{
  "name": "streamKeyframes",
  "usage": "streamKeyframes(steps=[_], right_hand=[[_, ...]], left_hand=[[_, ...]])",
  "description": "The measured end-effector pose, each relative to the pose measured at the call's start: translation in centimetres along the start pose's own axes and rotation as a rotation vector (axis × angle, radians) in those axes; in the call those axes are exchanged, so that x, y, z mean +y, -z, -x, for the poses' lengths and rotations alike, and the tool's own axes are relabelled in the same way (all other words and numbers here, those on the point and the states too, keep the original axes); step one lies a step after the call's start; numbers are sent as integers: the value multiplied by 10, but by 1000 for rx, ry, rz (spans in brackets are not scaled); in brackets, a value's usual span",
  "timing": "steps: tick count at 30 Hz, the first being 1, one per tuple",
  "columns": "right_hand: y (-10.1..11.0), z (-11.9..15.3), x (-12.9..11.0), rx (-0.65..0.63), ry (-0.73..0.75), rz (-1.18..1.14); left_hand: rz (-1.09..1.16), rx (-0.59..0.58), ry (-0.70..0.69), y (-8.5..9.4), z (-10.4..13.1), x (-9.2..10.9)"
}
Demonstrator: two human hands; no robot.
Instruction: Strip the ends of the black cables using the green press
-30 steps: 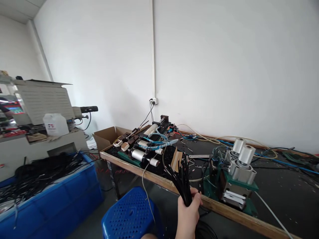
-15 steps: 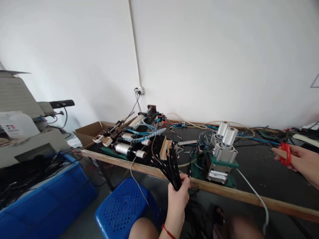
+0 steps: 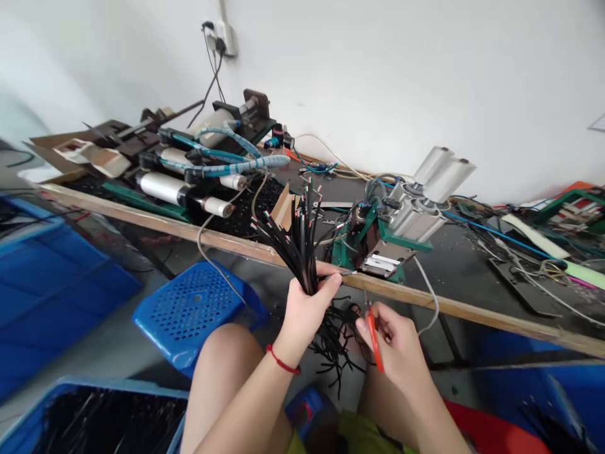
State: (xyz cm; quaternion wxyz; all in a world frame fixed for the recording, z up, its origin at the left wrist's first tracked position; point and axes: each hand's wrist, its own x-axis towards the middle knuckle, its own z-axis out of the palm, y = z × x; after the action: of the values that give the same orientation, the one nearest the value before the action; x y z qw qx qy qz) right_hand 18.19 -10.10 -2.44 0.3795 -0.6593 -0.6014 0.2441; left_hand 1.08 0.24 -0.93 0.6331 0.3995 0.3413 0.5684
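Observation:
My left hand [image 3: 309, 299] is closed around a bundle of black cables [image 3: 302, 252] in front of the bench edge. The upper cable ends fan out and show small coloured wire tips; the lower ends hang loose and tangled under the hand. To the right, my right hand [image 3: 392, 334] grips red-handled scissors [image 3: 374, 337], whose blades point up, apart from the bundle. A pneumatic press with silver cylinders [image 3: 416, 211] stands on the bench just beyond both hands.
The dark bench [image 3: 472, 271] has a wooden front edge. More cylinder machines [image 3: 170, 189] lie at its left end. A blue stool [image 3: 193, 309] stands below. A blue crate [image 3: 118, 388] of black cables is at lower left, and a larger blue bin [image 3: 57, 277] is behind it.
My right hand has come from the far right of the bench to beside the bundle, bringing the scissors. My view has tilted down; the left hand still holds the cables.

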Motion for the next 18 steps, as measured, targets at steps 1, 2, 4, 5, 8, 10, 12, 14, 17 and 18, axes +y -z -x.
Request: streamKeyframes(steps=[1, 2, 4, 5, 8, 10, 12, 14, 17, 18], right_hand=[[-3, -2, 0, 11, -32, -49], [-5, -5, -2, 12, -59, -88], [-7, -10, -6, -21, -78, -118], [-6, -12, -8, -44, -75, -113], [-4, -18, -14, -93, -62, -90], [-2, -19, -14, -97, -45, -68], [-1, -20, -13, -95, -34, -48], [-1, -20, -11, -103, -32, -30], [0, -19, -9, -116, -36, -21], [0, -18, -10, -117, -36, -23]], left_hand=[[-9, 2, -11, 1, 0, 1], [-18, 2, -20, 2, 1, 2], [-31, -6, -37, 4, 2, 4], [-35, -14, -45, 5, 2, 5], [-36, -42, -70, 6, 3, 8], [-34, -58, -91, 6, 3, 10], [-34, -69, -112, 5, 3, 12], [-37, -82, -121, 5, 2, 14], [-43, -96, -113, 6, 3, 15], [-45, -98, -109, 6, 4, 15]])
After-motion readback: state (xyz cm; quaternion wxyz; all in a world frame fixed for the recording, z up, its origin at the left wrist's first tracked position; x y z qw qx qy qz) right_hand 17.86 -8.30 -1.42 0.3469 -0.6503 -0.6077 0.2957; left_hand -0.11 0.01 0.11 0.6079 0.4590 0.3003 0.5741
